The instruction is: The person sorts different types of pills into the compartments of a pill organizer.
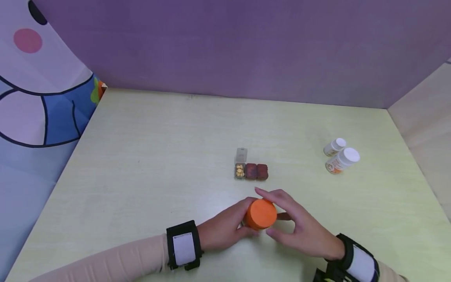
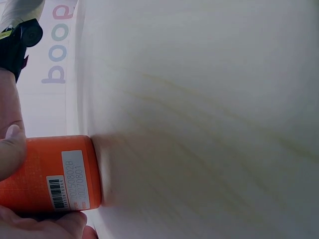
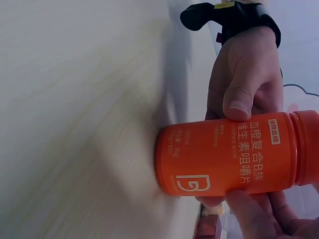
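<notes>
In the head view, my left hand (image 1: 229, 227) grips an orange bottle (image 1: 260, 214) with an orange screw cap, which stands upright on the table. My right hand (image 1: 303, 225) is on the bottle's right side, thumb and forefinger spread apart around the cap. White Chinese lettering and a large B logo mark the bottle (image 3: 224, 159) in the right wrist view; the left thumb lies along its side there. A barcode label is on the bottle (image 2: 55, 174) in the left wrist view. Beyond the hands lies a small pill box (image 1: 251, 171), one clear lid raised over a compartment of yellowish pills.
Two white-capped bottles stand to the right on the table: a smaller one (image 1: 334, 147) behind a larger one (image 1: 342, 160). A purple panel (image 1: 239, 51) rises along the table's back edge. A cartoon-printed panel (image 1: 31, 117) is on the left, a pale one (image 1: 426, 133) on the right.
</notes>
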A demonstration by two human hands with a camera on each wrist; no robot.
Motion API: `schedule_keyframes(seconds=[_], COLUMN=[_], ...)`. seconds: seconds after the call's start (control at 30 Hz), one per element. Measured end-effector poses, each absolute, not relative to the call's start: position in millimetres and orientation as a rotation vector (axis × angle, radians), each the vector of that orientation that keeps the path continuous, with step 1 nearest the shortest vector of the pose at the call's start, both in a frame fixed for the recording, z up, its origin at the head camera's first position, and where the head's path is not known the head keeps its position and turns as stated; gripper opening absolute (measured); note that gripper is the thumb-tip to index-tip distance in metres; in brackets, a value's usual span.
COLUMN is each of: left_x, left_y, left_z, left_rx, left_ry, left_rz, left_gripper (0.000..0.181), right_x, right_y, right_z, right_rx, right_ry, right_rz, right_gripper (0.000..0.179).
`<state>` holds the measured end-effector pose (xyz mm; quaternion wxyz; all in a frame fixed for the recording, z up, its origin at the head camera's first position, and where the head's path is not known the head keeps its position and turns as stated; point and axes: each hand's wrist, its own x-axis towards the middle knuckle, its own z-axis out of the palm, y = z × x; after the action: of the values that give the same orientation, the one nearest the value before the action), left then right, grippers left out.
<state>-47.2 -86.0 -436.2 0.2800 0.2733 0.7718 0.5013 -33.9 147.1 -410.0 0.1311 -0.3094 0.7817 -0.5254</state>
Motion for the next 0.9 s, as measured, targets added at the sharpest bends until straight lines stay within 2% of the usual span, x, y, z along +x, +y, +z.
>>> schedule_keyframes(seconds=[0.13,0.27,0.4,0.57,0.77,0.9], left_x=[-46,-46,-46,-47,-46,-46], left_y=[-86,-85,-85,-85,-86,-86], left_z=[-435,-435,-434,-434,-434,-435], left_rx=[0.721,0.722,0.719,0.704,0.716,0.727], left_ry=[2.078,2.076,2.077,2.063,2.08,2.086], left_rz=[1.338,1.344,1.342,1.341,1.327,1.336], left_gripper=[0.055,0.056,0.057,0.06,0.057,0.056], right_x=[-34,-34,-34,-38,-40,-38], right_y=[145,139,138,148,151,145], right_z=[-410,-410,-410,-409,-409,-410], right_rx=[-0.825,-0.659,-0.597,-0.79,-0.909,-0.818], right_ry=[2.283,2.318,2.338,2.263,2.201,2.244], right_rz=[-1.545,-1.554,-1.522,-1.485,-1.507,-1.55], right_gripper=[0.058,0.053,0.067,0.085,0.07,0.059])
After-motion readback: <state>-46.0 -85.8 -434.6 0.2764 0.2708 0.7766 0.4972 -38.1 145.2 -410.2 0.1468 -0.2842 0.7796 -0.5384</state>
